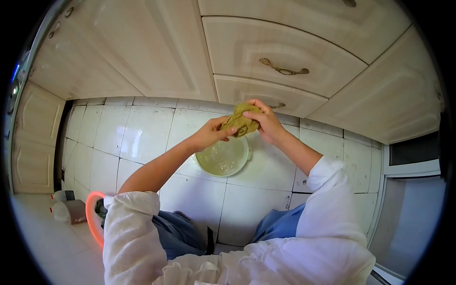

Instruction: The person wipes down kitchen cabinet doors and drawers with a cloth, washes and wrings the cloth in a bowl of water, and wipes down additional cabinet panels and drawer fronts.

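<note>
A crumpled olive-green cloth (241,121) is held up between both my hands, in front of the lower drawers. My left hand (212,131) grips its left end, thumb on top. My right hand (267,122) has its fingers wrapped around the right end. Beneath the cloth, a pale green basin (250,154) stands on the tiled floor, with water and some bubbles in it. The hands and cloth cover part of the basin's far rim.
Light wooden cabinets with a drawer handle (284,67) rise just ahead. White floor tiles (142,130) surround the basin. At the left are an orange-rimmed bin (95,221) and plastic jugs (69,211). A white-framed appliance (408,168) stands at the right.
</note>
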Available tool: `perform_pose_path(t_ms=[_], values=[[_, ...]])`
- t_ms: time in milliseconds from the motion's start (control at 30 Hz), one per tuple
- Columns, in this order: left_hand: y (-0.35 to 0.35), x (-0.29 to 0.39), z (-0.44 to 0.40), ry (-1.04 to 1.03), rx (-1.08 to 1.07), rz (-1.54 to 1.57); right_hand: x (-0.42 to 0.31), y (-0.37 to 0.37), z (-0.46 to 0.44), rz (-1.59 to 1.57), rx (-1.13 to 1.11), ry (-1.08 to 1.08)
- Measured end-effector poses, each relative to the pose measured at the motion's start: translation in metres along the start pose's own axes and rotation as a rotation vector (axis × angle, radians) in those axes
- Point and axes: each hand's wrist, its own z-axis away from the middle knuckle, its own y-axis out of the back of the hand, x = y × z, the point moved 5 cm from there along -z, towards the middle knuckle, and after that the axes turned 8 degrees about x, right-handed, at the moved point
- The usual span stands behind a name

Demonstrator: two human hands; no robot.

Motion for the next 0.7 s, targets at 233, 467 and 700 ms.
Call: perform_pose_path(t_ms=[233, 467, 700], values=[[0.010, 0.053, 0.008, -0.072, 0.014, 0.033, -0.051, -0.026, 0.006, 0.121, 0.072, -0.086], [-0.014, 0.086, 0.013, -0.009, 0.248, 0.629, -0.094, -0.021, 0.031, 0.453, 0.313, 0.287], [-0.029, 0.076, 0.013, 0.150, 0.073, 0.318, -0.118, 0.010, 0.091, -0.418, 0.750, 0.193]])
